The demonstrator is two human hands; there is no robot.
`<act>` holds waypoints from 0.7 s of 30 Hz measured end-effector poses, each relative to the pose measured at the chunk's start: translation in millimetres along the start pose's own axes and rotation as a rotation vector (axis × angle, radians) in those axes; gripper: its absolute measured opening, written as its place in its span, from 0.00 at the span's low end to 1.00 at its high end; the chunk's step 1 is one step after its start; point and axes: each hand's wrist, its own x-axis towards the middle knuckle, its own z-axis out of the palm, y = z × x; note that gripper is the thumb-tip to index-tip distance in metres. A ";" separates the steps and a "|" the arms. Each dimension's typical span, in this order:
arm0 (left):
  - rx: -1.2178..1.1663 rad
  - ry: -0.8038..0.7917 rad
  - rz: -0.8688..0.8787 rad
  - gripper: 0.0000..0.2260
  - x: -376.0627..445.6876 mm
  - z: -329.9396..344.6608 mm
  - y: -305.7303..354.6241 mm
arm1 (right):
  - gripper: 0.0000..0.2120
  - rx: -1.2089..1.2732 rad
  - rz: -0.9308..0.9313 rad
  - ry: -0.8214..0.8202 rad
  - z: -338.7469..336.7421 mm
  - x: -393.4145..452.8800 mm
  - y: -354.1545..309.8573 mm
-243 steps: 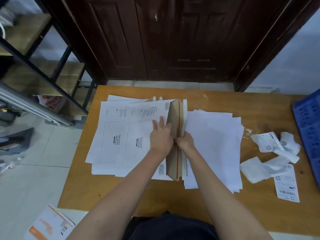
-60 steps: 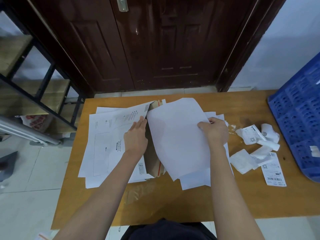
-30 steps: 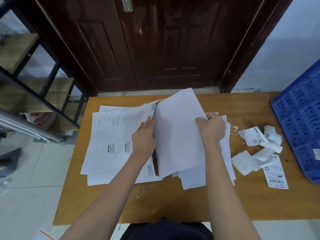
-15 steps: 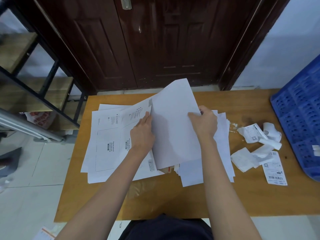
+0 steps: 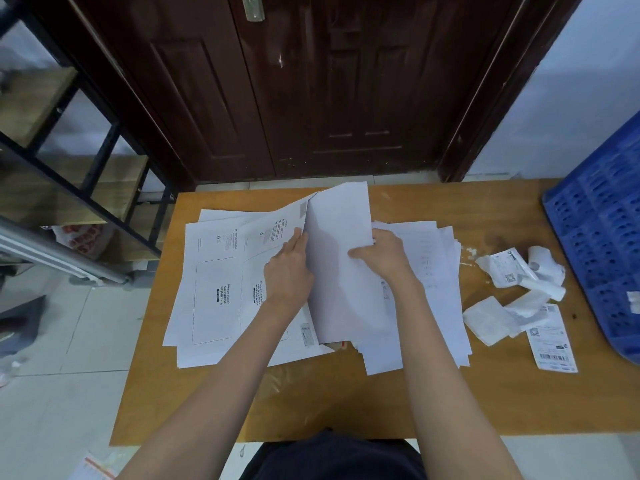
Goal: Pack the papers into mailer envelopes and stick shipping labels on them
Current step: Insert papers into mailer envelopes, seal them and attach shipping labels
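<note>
A stack of white mailer envelopes (image 5: 221,282) lies on the left half of the wooden table (image 5: 346,403). My left hand (image 5: 289,268) holds the open edge of the top mailer (image 5: 273,233), fingers at its mouth. My right hand (image 5: 382,256) grips a white sheet of paper (image 5: 341,271), its left edge at the mailer's opening. Under my right arm lies a pile of loose white papers (image 5: 436,289). Shipping labels (image 5: 552,341) and crumpled label backings (image 5: 512,289) lie to the right.
A blue plastic crate (image 5: 602,237) stands at the table's right edge. A dark wooden door (image 5: 311,81) is behind the table and a metal shelf rack (image 5: 69,150) to the left. A little brown flap with red strip (image 5: 341,345) peeks from under the sheet.
My right hand has moved the sheet left and down toward the mailer's mouth. My left hand stays at the mailer's open edge. Earlier, both hands held the brown flap with its red strip.
</note>
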 end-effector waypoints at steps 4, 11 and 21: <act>-0.002 0.018 -0.004 0.28 0.5 -1.9 -1.2 | 0.12 -0.066 0.018 -0.032 4.4 -0.7 1.2; 0.030 0.028 0.006 0.27 0.5 -3.6 -3.1 | 0.13 -0.109 0.049 -0.047 10.1 -1.9 -0.3; 0.046 0.024 0.002 0.28 -0.1 -8.1 -1.1 | 0.13 -0.104 -0.029 0.032 22.8 -2.9 -2.6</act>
